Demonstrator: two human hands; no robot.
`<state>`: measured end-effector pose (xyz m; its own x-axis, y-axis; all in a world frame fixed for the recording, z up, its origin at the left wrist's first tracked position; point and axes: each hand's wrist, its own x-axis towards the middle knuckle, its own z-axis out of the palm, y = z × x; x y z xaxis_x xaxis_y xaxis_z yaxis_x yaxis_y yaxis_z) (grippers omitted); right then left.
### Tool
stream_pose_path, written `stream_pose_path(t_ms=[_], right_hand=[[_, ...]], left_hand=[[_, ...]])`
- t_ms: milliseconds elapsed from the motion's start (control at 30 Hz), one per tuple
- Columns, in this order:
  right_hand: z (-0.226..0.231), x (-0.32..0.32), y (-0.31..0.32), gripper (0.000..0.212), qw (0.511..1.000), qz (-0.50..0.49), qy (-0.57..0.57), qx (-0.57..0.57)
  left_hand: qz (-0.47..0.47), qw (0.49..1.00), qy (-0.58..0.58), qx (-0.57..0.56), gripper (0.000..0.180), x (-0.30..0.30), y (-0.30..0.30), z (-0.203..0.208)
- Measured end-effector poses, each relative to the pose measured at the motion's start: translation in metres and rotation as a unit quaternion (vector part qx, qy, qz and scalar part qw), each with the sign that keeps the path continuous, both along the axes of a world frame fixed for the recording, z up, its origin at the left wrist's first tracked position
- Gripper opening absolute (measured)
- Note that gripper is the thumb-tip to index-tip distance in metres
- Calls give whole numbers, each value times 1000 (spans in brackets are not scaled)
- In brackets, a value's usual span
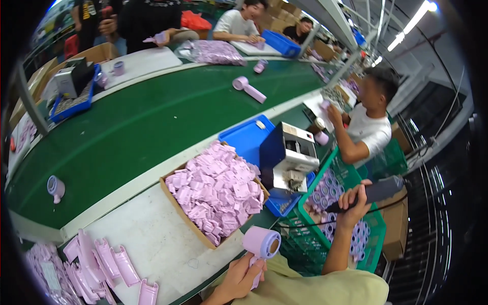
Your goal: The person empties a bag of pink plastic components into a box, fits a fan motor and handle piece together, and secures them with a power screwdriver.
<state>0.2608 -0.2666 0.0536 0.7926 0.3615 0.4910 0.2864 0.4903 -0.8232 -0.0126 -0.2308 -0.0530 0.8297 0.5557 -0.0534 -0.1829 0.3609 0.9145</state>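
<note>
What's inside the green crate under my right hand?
The green crate holds upright lilac cylinder parts packed in rows, open ends up. The right hand and its dark power tool cover some, and lower layers, if any, are hidden.

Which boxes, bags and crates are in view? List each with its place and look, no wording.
Open brown cardboard box: centre bench, heaped with pink plastic pieces.
Green plastic lattice crate: right of it, holding lilac cylinders.
Blue plastic tray: behind the box, by a white and dark blue desktop machine.
Clear plastic bag: far bench, full of lilac parts.
</note>
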Motion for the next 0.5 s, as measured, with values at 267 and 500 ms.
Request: stream_pose_path(t_ms=[267, 500], right_hand=[[7, -25, 4, 14, 998, 62, -15, 16], [7, -21, 6, 15, 997, 75, -7, 20]], left_hand=[[7, 1000, 5, -22, 30, -6, -6, 3], [16, 1000, -2, -18, 30, -6, -7, 6]])
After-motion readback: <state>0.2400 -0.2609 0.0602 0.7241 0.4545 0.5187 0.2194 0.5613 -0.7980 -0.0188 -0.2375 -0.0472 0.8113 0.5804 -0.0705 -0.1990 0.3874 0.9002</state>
